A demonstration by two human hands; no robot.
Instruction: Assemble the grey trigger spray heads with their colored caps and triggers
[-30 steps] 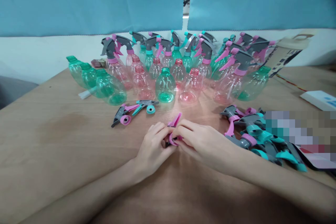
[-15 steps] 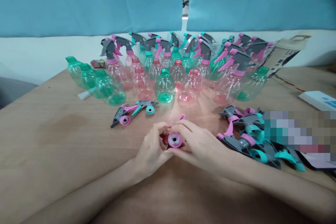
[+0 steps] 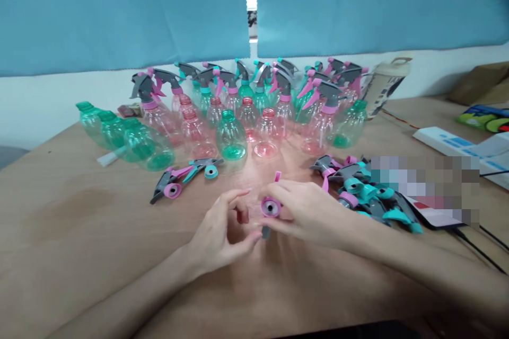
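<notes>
My right hand [image 3: 308,209] grips a spray trigger head [image 3: 271,207] with a pink collar, its round opening turned toward me. A pink tip and a bit of grey body stick out past the fingers; the rest is hidden by the hand. Just to the left, my left hand [image 3: 222,228] is open, thumb and fingers curved apart with nothing between them. Beyond it lie a pink-and-grey trigger head [image 3: 167,184] and a teal-and-grey one [image 3: 205,167]. A pile of more trigger heads [image 3: 358,185] lies to the right, partly behind my right forearm.
Open green bottles [image 3: 233,137] and pink bottles [image 3: 265,135] stand across the back, before several bottles fitted with spray heads [image 3: 324,111]. At right are a pale cup [image 3: 385,82], a white power strip [image 3: 445,143] and black cables [image 3: 477,249].
My left hand has come off the pink-collared trigger head and moved left, its fingers opening. My right hand keeps hold of it. The camera view has shifted to the right.
</notes>
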